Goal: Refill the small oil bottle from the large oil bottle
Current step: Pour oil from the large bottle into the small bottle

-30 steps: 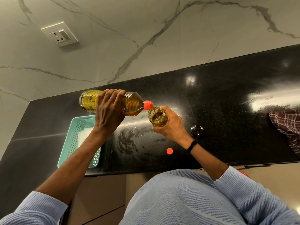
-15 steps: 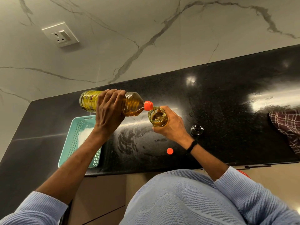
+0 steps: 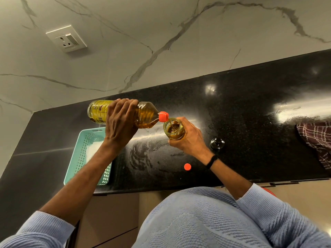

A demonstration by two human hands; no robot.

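Where large oil bottle (image 3: 146, 114) tips above black counter (image 3: 250, 108), marble wall (image 3: 161, 33), socket (image 3: 66, 39)

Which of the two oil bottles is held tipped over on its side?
The large oil bottle in the left hand, orange spout pouring; the small oil bottle in the right hand is upright.

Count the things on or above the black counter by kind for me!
Bottles: 2 (large oil bottle, small oil bottle)
Loose lids: 2 (orange cap, black lid)
Baskets: 1 (teal basket)
Cloths: 1 (checked cloth)
Total: 6
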